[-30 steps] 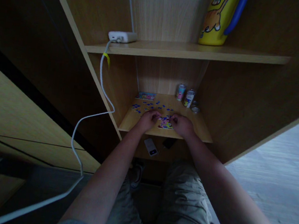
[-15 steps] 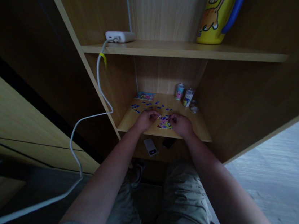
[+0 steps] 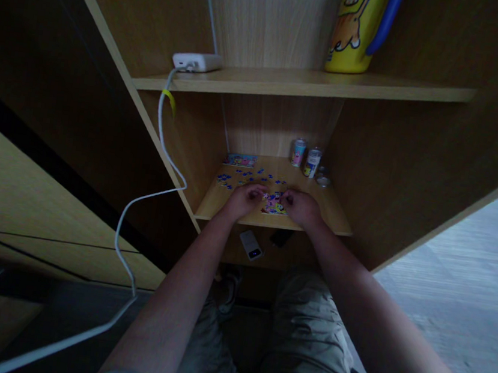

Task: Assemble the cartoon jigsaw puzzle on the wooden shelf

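Observation:
A partly joined jigsaw puzzle (image 3: 275, 205) with pink, yellow and purple cartoon print lies near the shelf's front edge, between my two hands. At its left side my left hand (image 3: 245, 200) is closed in a pinch, with a small pale pink jigsaw piece (image 3: 265, 195) at its fingertips. My right hand (image 3: 302, 207) has its fingers pinched together at the puzzle's upper right; what they hold, if anything, is hidden. Loose blue-looking jigsaw pieces (image 3: 224, 177) are scattered behind and to the left. Further back lies a colourful picture card (image 3: 240, 160).
Two small printed cans (image 3: 298, 152) stand at the back right, beside round clear lids (image 3: 323, 181). The upper shelf holds a yellow mug (image 3: 353, 33) and a white power bank (image 3: 197, 62), whose white cable (image 3: 123, 219) hangs at left. Below lies a phone (image 3: 250, 245).
My left fingers have shifted slightly back from the pale piece at the puzzle's left edge. My right hand stays almost in place. The whole view has moved a little.

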Action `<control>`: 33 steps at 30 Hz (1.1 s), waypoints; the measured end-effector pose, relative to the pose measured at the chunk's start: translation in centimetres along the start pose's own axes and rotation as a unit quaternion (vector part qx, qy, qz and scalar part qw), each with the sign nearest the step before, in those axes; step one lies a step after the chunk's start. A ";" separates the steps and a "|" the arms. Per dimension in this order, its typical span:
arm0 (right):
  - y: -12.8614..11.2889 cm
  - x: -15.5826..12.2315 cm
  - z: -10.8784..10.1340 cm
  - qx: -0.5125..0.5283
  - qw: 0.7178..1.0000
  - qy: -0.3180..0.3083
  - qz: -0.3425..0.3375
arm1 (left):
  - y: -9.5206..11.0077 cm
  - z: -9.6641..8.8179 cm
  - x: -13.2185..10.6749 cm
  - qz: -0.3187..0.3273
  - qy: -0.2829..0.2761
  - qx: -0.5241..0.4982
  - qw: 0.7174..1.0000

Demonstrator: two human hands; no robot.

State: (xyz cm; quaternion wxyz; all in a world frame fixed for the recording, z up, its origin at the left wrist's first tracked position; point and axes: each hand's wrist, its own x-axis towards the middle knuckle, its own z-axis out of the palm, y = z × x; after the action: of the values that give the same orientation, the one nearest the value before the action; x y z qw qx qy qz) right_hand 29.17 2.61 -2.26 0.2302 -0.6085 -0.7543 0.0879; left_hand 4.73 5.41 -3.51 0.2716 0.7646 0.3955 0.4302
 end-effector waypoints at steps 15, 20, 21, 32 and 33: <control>0.0 0.1 -0.1 -0.005 1.000 -0.003 -0.005 | 0.2 -0.1 0.1 -0.037 0.003 -0.041 0.998; -0.2 0.0 -0.3 0.000 1.000 -0.005 -0.001 | 0.0 -0.1 0.1 -0.047 -0.017 -0.028 0.998; -0.3 0.0 -0.4 -0.001 1.000 -0.007 0.000 | 0.0 -0.1 0.1 -0.046 -0.021 -0.028 0.998; -0.2 0.0 -0.3 -0.011 1.000 -0.005 0.000 | 0.6 0.2 -0.2 -0.067 -0.075 -0.061 0.993; -0.2 0.0 -0.3 -0.012 1.000 -0.006 0.000 | 0.6 0.2 -0.2 -0.066 -0.074 -0.063 0.993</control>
State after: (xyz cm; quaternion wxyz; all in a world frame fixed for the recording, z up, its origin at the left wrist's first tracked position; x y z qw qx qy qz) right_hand 29.11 2.50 -1.94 0.2187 -0.6105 -0.7568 0.0824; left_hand 5.04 4.89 -3.24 0.3757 0.7477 0.3961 0.3780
